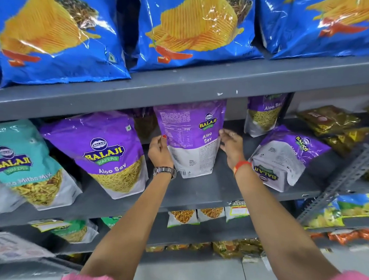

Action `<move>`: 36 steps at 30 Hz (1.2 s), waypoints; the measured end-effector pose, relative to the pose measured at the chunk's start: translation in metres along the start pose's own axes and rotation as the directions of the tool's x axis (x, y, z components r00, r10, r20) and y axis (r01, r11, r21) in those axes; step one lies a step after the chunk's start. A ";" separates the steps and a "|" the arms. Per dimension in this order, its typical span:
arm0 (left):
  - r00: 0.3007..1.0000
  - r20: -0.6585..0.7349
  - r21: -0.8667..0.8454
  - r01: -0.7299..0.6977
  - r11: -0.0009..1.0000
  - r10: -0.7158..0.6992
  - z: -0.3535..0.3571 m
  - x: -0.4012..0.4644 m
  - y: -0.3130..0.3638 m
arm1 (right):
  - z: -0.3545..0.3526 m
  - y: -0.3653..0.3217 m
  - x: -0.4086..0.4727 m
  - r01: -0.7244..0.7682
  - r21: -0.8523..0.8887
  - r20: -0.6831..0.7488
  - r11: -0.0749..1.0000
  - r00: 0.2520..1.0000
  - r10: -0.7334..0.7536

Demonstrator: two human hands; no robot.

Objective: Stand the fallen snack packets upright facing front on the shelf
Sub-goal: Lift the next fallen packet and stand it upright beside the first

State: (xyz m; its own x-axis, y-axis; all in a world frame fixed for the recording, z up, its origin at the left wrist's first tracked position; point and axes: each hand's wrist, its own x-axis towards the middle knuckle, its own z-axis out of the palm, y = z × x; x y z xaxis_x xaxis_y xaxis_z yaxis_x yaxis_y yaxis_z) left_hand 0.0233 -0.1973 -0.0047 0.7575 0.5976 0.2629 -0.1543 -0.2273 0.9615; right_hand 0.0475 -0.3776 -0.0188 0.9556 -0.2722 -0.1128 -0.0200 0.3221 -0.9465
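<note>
Mid-step: both hands clasp one purple Aloo Sev packet (189, 138) upright on the middle shelf (219, 190), left hand (160, 152) and right hand (232, 147) fingers pinching its side edges. Its back panel faces out; next it probably needs turning. Another Aloo Sev packet lying tipped (284, 159) waits at right.

head view faces shelf (203, 85) closely.

Bare grey metal shelf (230, 190) lies open between the upright purple Aloo Sev pouch (106, 155) and the toppled purple pouch (284, 159) (the grey shelf lip (181, 86) overhangs low).
</note>
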 end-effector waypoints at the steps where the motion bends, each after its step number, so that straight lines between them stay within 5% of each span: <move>1: 1.000 0.003 -0.007 -0.001 1.000 0.001 0.000 0.000 0.000 | 0.000 0.000 -0.002 0.001 0.006 -0.005 1.000 1.000 -0.001; 10: 1.000 0.011 -0.052 -0.002 0.999 0.003 -0.001 -0.007 -0.001 | -0.003 0.003 -0.024 0.037 0.054 -0.038 0.998 0.999 -0.035; 13: 0.971 0.234 -0.043 -0.043 0.998 0.052 -0.002 -0.023 -0.003 | -0.008 0.008 -0.034 -0.032 0.088 -0.068 0.996 0.997 0.038; 16: 0.867 0.491 -0.050 -0.066 0.997 0.082 -0.005 -0.046 -0.004 | -0.009 0.019 -0.046 -0.081 0.095 -0.095 0.992 0.991 0.090; 19: 0.820 0.546 -0.089 -0.145 0.985 0.170 -0.010 -0.058 -0.004 | -0.002 0.032 -0.064 -0.111 0.107 -0.076 0.988 0.990 0.119; 27: 0.919 0.392 -0.111 0.004 0.994 0.040 -0.018 -0.045 -0.009 | 0.028 0.056 -0.095 -0.153 0.001 0.241 0.988 0.959 0.148; 31: 0.984 0.160 -0.204 0.113 0.973 -0.080 -0.023 -0.031 -0.014 | 0.034 0.039 -0.080 -0.020 -0.038 0.121 0.999 0.992 0.024; 36: 0.963 0.007 -0.286 0.261 0.922 -0.270 -0.026 -0.015 -0.015 | 0.038 0.003 -0.045 0.092 0.047 -0.005 0.995 0.996 -0.092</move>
State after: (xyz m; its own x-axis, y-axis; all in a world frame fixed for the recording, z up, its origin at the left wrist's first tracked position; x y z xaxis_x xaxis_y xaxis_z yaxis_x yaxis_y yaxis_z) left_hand -0.0020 -0.1829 -0.0208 0.7754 0.6314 -0.0072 -0.1261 0.1659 0.9780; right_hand 0.0156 -0.3299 -0.0055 0.9518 -0.3054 -0.0269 0.0818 0.3376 -0.9377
